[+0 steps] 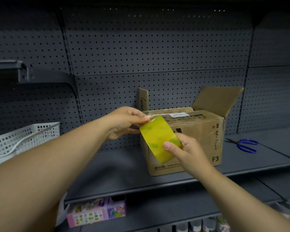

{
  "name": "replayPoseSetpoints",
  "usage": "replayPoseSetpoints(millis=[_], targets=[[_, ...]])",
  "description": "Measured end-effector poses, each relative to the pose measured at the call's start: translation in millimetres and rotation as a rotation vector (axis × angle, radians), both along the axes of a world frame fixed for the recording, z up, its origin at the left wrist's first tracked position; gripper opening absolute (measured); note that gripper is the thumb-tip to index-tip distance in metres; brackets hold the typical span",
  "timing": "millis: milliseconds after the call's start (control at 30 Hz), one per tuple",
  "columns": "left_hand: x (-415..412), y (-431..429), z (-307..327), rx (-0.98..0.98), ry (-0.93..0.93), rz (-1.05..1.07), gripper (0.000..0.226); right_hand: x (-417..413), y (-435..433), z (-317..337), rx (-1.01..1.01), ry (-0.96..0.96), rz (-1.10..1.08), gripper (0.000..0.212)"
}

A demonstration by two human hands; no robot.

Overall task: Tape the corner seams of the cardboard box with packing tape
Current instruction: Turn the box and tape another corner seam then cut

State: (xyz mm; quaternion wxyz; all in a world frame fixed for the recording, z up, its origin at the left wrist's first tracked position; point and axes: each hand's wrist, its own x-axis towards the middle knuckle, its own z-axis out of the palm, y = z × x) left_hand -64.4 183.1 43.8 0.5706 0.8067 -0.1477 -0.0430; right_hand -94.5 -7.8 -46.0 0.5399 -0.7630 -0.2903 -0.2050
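A cardboard box [199, 131] with two flaps raised stands on a dark shelf [115, 166], right of its middle. The right hand [189, 150] grips a yellow roll of packing tape [157, 136] in front of the box's near left corner. The left hand [124, 122] pinches the tape's free end by the box's top left corner. Blue-handled scissors [246, 145] lie near the shelf's right edge, and a white basket [23, 136] sits at its left.
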Motion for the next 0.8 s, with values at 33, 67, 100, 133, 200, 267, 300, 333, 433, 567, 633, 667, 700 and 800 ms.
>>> replayPoseSetpoints(millis=[33,67,100,133,200,267,300,333,433,567,633,667,700,800], targets=[[-0.3,1.0,-0.1,0.009,-0.001,-0.009,0.013,-1.6,1.1,-0.2,-0.007,-0.005,-0.008,0.042],[-0.7,1.3,-0.1,0.017,-0.002,-0.017,0.015,-2.9,1.6,-0.4,-0.011,-0.009,-0.012,0.042],[-1.0,1.6,0.1,0.025,-0.005,-0.028,0.018,-3.9,1.9,-0.4,-0.014,-0.011,-0.014,0.044],[-1.9,1.7,0.6,0.021,0.000,-0.047,0.023,-4.5,1.7,-0.3,-0.016,-0.013,-0.016,0.047],[-2.1,2.4,2.3,-0.041,0.062,-0.093,0.047,-5.6,0.8,-0.2,-0.028,-0.017,-0.027,0.052],[-2.7,1.6,5.2,-0.065,0.097,-0.120,0.057,-6.8,-0.2,-1.8,-0.023,-0.010,-0.060,0.055],[-2.5,0.0,5.6,-0.021,0.059,-0.122,0.051,-7.8,-0.7,-2.9,-0.014,-0.009,-0.076,0.053],[-2.4,-1.8,5.8,0.059,-0.011,-0.109,0.041,-8.1,-1.1,-4.4,-0.001,-0.010,-0.083,0.047],[0.7,-5.0,8.9,0.362,-0.314,-0.016,0.020,-9.8,-1.2,-7.1,-0.027,0.006,-0.056,0.027],[-0.7,-8.5,20.4,0.552,-0.614,0.042,0.010,-13.1,-8.5,-7.2,0.065,0.035,0.017,0.040],[-3.5,-10.3,26.4,0.572,-0.718,-0.004,0.008,-11.0,-15.7,-4.2,0.290,0.049,-0.060,0.040],[-5.6,-11.0,29.3,0.598,-0.757,-0.042,0.009,-7.5,-18.9,-2.5,0.390,0.091,-0.098,0.039],[-7.5,-11.6,32.1,0.623,-0.787,-0.081,0.009,-3.0,-21.0,0.0,0.456,0.161,-0.104,0.041],[-14.3,-11.6,38.6,0.651,-0.834,-0.163,0.007,14.0,-19.1,3.7,0.500,0.426,0.016,0.061]])
